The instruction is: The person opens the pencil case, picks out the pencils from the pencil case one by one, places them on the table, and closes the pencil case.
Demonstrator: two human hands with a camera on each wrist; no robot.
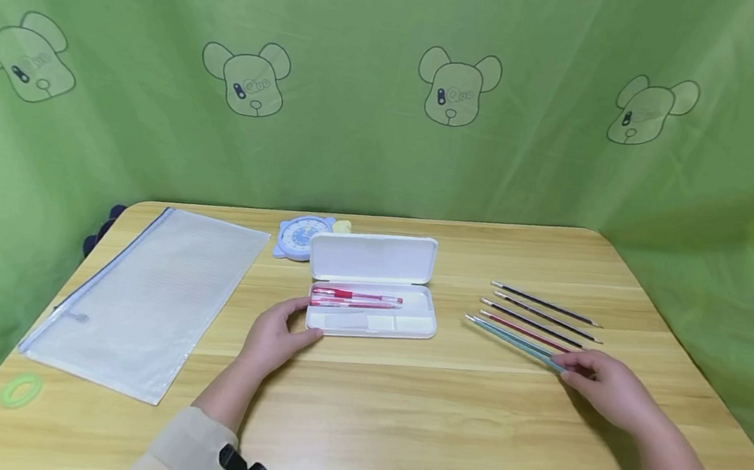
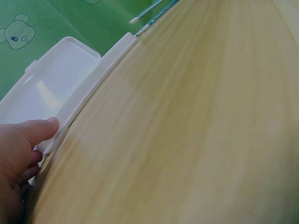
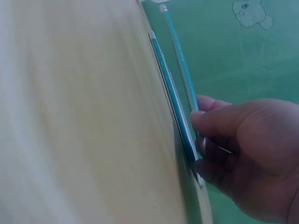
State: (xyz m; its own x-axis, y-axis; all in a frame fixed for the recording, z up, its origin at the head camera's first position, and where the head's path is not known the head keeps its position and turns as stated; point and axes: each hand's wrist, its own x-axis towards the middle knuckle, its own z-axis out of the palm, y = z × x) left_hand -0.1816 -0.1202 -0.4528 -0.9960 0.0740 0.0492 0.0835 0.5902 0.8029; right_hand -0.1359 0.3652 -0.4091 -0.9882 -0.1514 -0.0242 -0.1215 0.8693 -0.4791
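An open white pencil case point(image 1: 417, 326) lies mid-table, its lid point(image 1: 374, 259) raised at the back. Two red pens point(image 1: 358, 296) are inside, along with a pale piece point(image 1: 346, 321) that I cannot identify. My left hand point(image 1: 272, 338) grips the case's left end, thumb on the front rim. At the right, my right hand point(image 1: 614, 390) pinches one teal pencil point(image 3: 180, 53) near its far end, raised off the table in the right wrist view. Under it, a second teal pencil point(image 3: 169, 93) lies on the wood, near the fingers.
Behind the teal pencils lie a dark red pencil point(image 1: 527, 329) and three dark pencils point(image 1: 546, 304). A translucent zip pouch point(image 1: 153, 302) covers the table's left part. A green ring point(image 1: 21, 390) sits near the left edge, a blue toy clock point(image 1: 303, 237) behind the case.
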